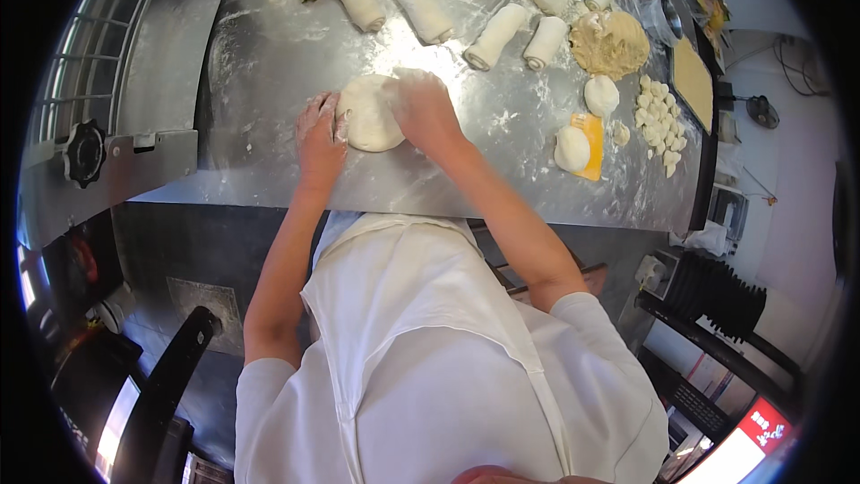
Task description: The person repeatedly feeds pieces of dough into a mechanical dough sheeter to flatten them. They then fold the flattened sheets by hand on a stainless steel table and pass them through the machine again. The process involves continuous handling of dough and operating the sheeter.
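A round, flattened piece of pale dough lies on the floury metal worktable between my hands. My left hand rests against its left edge, floury fingers stretched forward and slightly apart. Over the right side of the dough is my right hand, whose fingers are smeared by motion. Part of the dough's right edge is hidden under that hand.
Several rolled dough pieces lie along the back of the worktable. To the right are a tan dough mass, small dough lumps and a dough ball on a yellow scraper. A metal machine borders the left.
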The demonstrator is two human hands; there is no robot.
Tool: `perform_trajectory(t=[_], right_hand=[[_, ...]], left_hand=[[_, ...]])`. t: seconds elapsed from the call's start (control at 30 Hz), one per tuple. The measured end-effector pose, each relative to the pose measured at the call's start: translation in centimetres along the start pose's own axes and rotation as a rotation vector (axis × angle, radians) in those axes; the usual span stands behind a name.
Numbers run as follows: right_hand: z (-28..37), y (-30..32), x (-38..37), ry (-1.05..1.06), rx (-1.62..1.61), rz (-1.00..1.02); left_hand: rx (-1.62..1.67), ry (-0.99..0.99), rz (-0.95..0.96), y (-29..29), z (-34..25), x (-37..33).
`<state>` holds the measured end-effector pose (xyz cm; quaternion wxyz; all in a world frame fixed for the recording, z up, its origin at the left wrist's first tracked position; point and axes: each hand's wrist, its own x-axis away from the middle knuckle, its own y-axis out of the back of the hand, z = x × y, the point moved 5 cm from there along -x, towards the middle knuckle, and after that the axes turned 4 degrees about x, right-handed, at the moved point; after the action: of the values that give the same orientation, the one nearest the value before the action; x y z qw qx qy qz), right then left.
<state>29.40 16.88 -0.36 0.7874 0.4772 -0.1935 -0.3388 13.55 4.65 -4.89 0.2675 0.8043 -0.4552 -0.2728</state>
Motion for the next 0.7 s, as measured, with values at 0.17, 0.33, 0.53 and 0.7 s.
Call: perform_trajectory(t=[0.17,0.33,0.53,0.7], right_hand=[[2.2,-3.0,0.9,0.015,0.139,-0.179],[1.9,-4.4,0.1,0.068,0.249,-0.075],[-3.6,-1.3,2.5,-0.232,-0.343,-0.259],[-9.8,0.5,8.6,-0.288,-0.137,-0.484]], left_hand=[[0.053,0.051,-0.025,1.0,-0.3,0.3],[0.026,0.12,0.004,0.4,-1.3,-1.6],[0.344,0.624,0.36,-2.1,-0.3,-3.2],[0.203,0.311,0.192,-3.2,-2.5,-2.0]])
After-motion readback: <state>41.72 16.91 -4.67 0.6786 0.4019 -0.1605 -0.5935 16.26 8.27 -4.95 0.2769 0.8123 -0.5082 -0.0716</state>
